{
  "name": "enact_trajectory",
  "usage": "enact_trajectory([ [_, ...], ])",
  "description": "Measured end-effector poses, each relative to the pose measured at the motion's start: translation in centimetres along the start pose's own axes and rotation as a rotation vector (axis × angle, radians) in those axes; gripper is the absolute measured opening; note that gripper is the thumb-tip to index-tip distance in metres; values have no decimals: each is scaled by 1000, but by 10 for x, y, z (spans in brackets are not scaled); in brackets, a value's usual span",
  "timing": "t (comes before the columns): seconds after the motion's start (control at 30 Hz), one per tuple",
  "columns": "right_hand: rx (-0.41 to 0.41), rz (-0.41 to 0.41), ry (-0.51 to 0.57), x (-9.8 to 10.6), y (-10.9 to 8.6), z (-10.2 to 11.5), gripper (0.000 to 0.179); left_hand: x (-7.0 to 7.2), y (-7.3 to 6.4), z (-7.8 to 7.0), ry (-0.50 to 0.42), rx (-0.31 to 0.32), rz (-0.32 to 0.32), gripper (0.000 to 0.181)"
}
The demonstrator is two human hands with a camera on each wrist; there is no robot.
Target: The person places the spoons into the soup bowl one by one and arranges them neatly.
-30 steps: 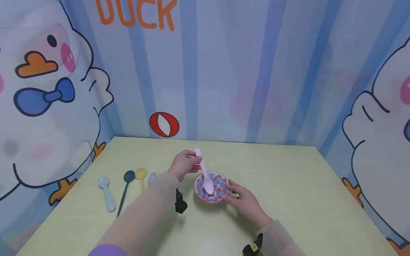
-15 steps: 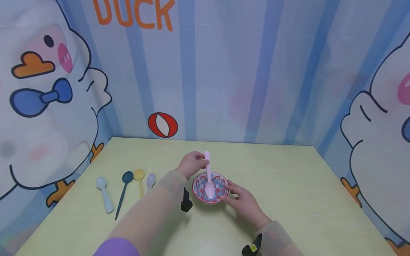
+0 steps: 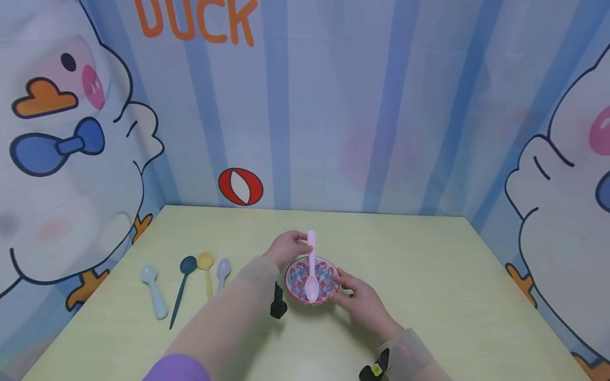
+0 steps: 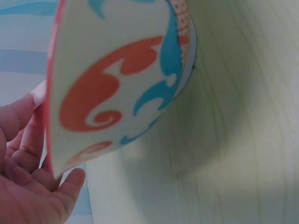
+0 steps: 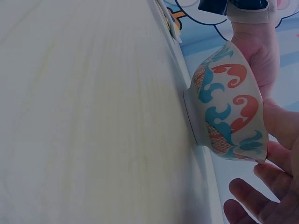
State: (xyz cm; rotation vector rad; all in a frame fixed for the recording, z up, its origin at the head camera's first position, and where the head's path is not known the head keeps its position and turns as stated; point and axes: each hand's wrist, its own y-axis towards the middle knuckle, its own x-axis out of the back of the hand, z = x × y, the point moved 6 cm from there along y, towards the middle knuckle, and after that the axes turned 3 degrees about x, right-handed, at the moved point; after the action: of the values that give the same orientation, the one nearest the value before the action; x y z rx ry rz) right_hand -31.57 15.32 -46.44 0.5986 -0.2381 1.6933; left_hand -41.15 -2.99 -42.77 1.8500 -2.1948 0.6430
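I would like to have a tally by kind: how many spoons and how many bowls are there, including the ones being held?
Spoons: 5 (light blue spoon, dark teal spoon, yellow spoon, lilac spoon, pink spoon)
Bowls: 1 (patterned bowl)
Total: 6

Pink spoon (image 3: pixel 312 288), red-blue swirled bowl (image 5: pixel 230 106)
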Motion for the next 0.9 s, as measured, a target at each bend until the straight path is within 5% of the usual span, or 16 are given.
enact_trajectory([
  [0.47, -6, 0, -7, -1, 0, 0, 48, -2, 9, 14, -9, 119, -24, 34],
  [0.9, 4, -7, -16, 0, -1, 2, 48, 2, 3, 24, -65, 125, -16, 35],
])
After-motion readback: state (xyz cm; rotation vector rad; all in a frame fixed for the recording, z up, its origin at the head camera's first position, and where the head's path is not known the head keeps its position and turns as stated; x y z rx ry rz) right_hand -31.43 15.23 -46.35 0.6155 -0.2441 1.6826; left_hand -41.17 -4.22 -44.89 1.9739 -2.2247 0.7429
